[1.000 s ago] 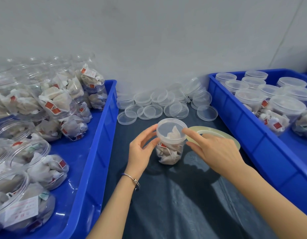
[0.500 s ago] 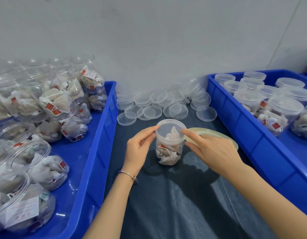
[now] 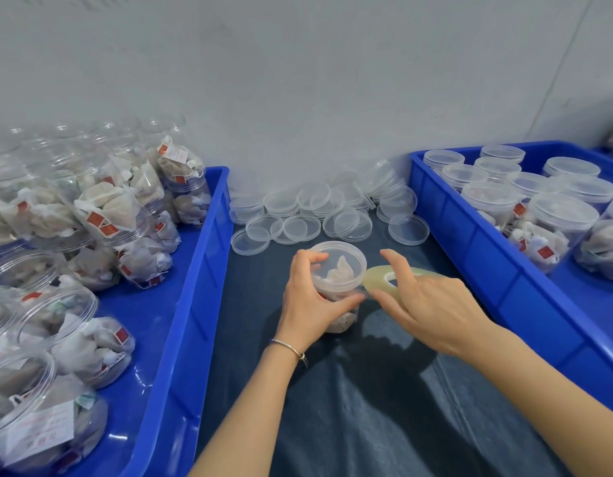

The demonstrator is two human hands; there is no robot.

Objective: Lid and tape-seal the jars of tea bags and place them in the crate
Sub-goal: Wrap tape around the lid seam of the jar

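Left grip clamps clear round jar; right grip pinches translucent tape ring.

A dark cloth covers the table beneath a plain grey wall.

Dark tbl – crates, lids, jar

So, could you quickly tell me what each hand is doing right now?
Left hand: grips the lidded jar.
Right hand: on the tape roll; grip unclear.
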